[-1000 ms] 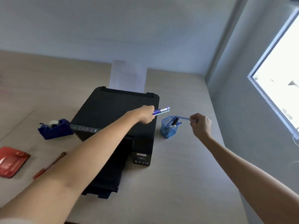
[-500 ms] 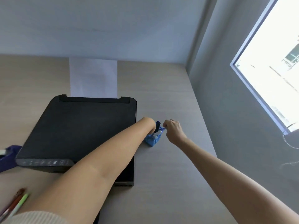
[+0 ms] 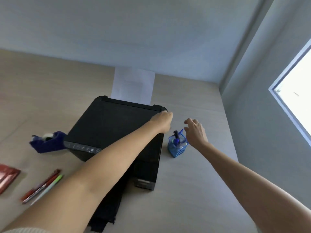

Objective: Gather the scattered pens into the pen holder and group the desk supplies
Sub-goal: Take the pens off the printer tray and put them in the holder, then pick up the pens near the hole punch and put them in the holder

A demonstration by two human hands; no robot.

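Right of centre in the frame, a blue mesh pen holder (image 3: 177, 146) is seen standing upright on the pale wood-grain desk (image 3: 193, 190), just beside the right flank of a black printer (image 3: 116, 128). Several pens are already stood inside it, which suggests it is kept there as the collecting point. The right hand (image 3: 195, 132) is held at its rim with the fingers spread and nothing gripped; whether the rim is touched cannot be told. The left hand (image 3: 162, 121) is curled loosely above the printer's corner, apparently empty. At the lower left, loose pens (image 3: 42, 187) lie together, not yet gathered, with a red object (image 3: 6, 177) beside them. A blue tape dispenser (image 3: 48, 142) is set against the printer's left. Plain walls and a bright window (image 3: 297, 91) at the right edge enclose the corner.
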